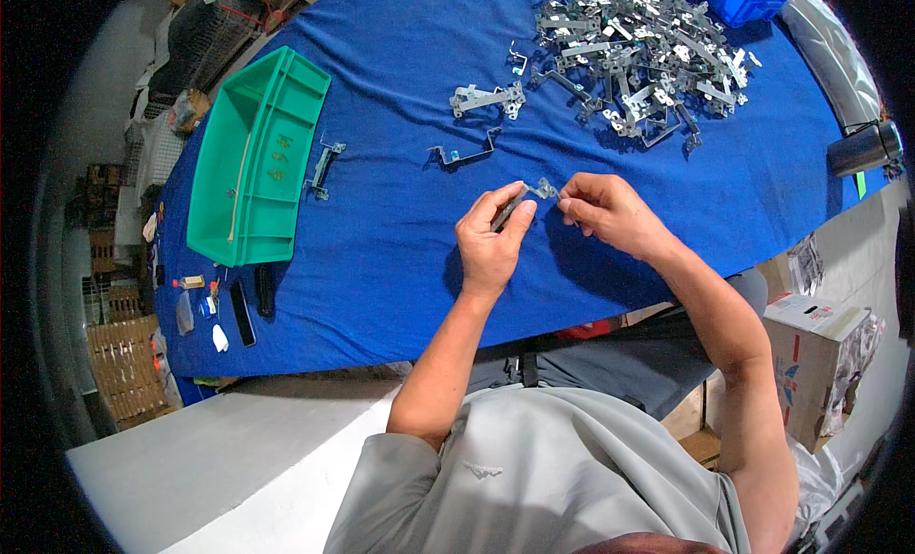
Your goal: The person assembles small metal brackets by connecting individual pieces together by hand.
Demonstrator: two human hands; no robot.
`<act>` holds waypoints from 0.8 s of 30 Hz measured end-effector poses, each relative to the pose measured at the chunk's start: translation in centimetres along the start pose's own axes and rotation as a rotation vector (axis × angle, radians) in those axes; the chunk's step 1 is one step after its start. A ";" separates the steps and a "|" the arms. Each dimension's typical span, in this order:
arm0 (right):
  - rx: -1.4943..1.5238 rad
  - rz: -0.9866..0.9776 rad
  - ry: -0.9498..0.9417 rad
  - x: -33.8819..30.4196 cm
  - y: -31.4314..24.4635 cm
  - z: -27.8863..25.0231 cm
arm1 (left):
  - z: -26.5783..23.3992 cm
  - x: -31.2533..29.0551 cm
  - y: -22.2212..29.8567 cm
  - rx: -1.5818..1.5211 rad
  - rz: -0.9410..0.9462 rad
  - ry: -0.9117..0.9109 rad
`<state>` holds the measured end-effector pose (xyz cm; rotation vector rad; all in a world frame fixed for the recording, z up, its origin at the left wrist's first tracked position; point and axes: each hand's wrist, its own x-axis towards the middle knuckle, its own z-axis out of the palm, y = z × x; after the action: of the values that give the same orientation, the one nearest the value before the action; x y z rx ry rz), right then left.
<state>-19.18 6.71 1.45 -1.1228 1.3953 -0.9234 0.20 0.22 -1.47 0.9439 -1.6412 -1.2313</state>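
Observation:
Above the blue cloth, my left hand grips a metal bracket between thumb and fingers. The bracket's holed end juts out to the right. My right hand pinches at that end, its thumb and forefinger pressed together; whether a small part sits between them is too small to tell. Just beyond my hands lies a single U-shaped bracket. Farther off are a flat group of brackets and a small bent piece. A large heap of metal brackets covers the far right.
A green tray with several small brass-coloured pieces stands at the left, a bracket beside it. A phone lies near the left edge. A blue crate is at the far right, a dark cylinder at the right edge.

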 end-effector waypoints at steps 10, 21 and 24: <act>-0.100 -0.131 0.091 -0.1 0.5 0.6 | -0.2 0.1 0.3 0.058 0.025 -0.085; -0.155 -0.365 0.283 0.5 0.9 0.7 | 0.2 0.3 1.1 0.154 0.096 -0.116; 0.185 -0.195 0.284 0.4 0.0 0.4 | 0.1 0.1 0.7 0.128 0.070 -0.099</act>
<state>-18.81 6.36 1.26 -1.0279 1.4075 -1.3670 0.01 0.28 -0.82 0.9070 -1.8339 -1.1526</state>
